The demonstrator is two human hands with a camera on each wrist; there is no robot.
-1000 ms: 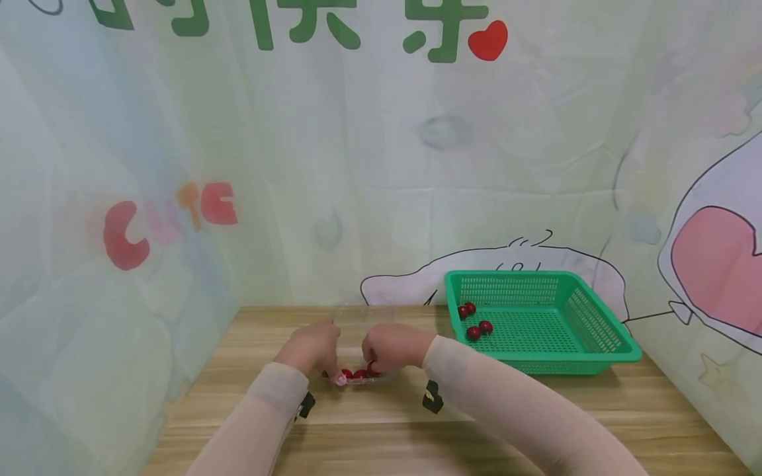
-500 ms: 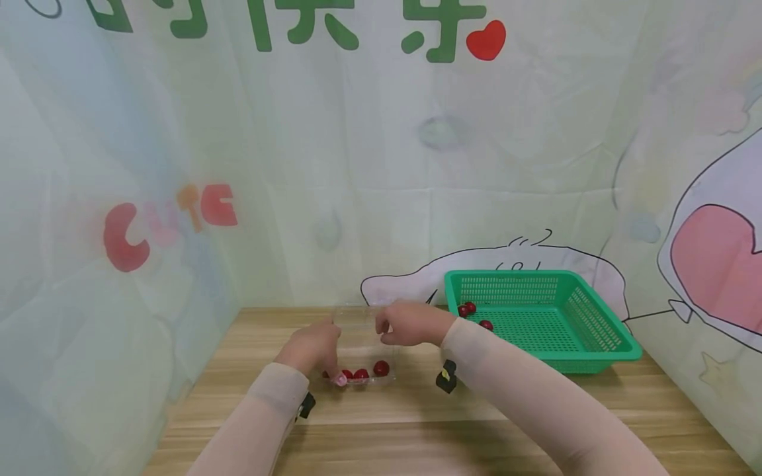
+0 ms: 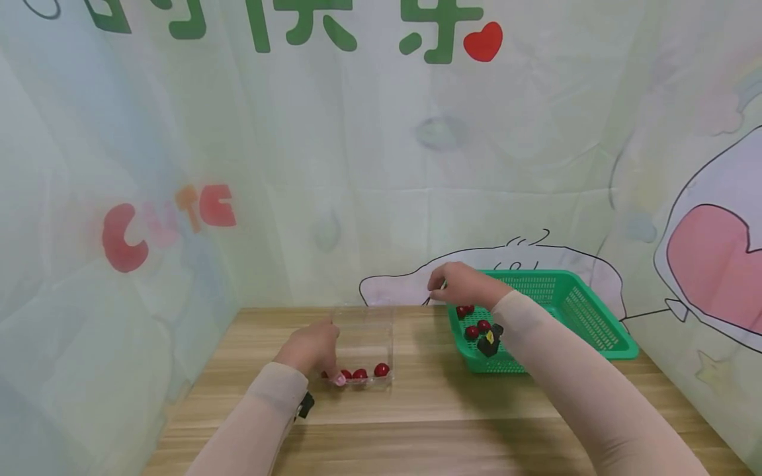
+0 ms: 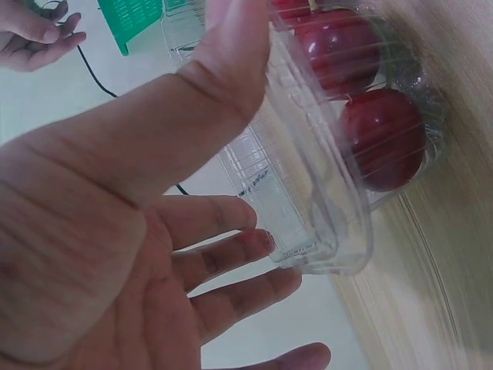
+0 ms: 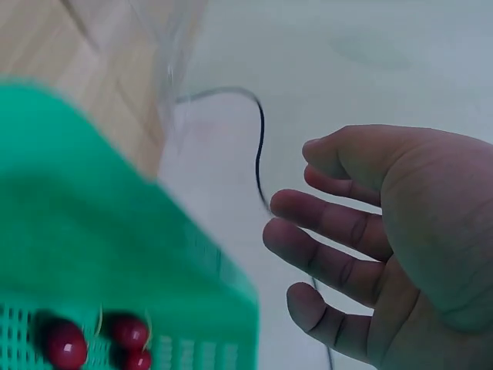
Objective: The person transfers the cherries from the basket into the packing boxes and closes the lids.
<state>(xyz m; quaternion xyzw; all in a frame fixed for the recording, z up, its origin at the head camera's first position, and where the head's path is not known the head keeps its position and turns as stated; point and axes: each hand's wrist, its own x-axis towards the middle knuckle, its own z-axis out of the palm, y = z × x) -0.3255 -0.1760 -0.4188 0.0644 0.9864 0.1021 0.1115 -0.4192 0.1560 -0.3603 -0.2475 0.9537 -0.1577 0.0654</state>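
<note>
4 round red cherries (image 3: 381, 370) visibly boxed, 4 apparently outstanding in rectangular green plastic basket (image 3: 595, 316); left hand (image 3: 311, 347) grips clear rectangular plastic box (image 3: 364, 345), right hand (image 3: 464, 284) empty.

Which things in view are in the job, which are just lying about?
Likely in the job:
clear plastic box
cherries inside it
left hand, touching the box
green basket with more cherries
right hand

Likely just surroundings:
printed backdrop
wooden table
black wrist device
</note>
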